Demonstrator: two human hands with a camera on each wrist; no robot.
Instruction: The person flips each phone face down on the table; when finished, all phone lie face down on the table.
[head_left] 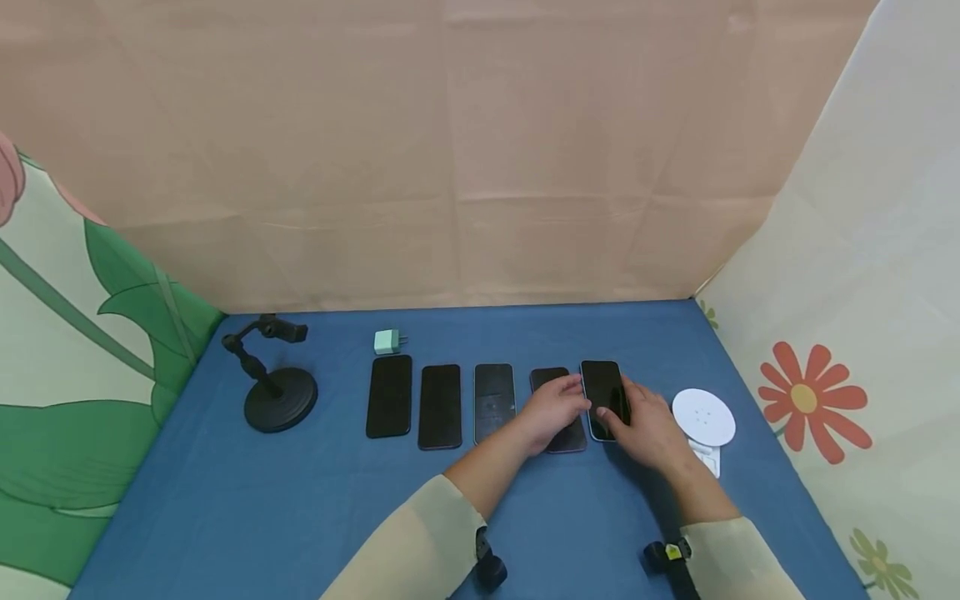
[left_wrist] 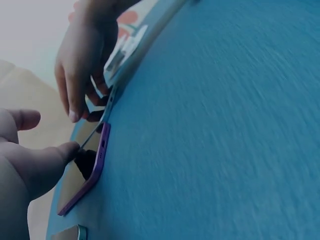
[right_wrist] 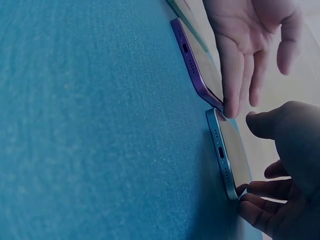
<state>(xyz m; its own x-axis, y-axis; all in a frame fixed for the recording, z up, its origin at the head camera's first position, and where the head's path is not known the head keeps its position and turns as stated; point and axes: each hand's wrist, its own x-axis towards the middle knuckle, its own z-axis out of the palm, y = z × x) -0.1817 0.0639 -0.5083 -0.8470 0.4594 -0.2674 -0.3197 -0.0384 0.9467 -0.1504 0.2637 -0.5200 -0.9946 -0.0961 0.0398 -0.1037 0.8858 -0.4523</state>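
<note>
Phone [head_left: 603, 386] between left hand [head_left: 551, 411] and right [head_left: 651, 427]

Head view looked forward and down at the table [head_left: 225, 517], while wrist views, low and close, faced across it and shared the purple phone [left_wrist: 89, 176].

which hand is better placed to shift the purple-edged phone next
Probably the left hand: it reaches over the purple-edged phone, while the right hand is at the right edge of the rightmost phone.

Left hand [left_wrist: 27, 167], right hand [left_wrist: 82, 62] at pale-blue phone [left_wrist: 108, 106]; purple phone [left_wrist: 84, 181] beside, on blue cloth [left_wrist: 210, 125].
</note>
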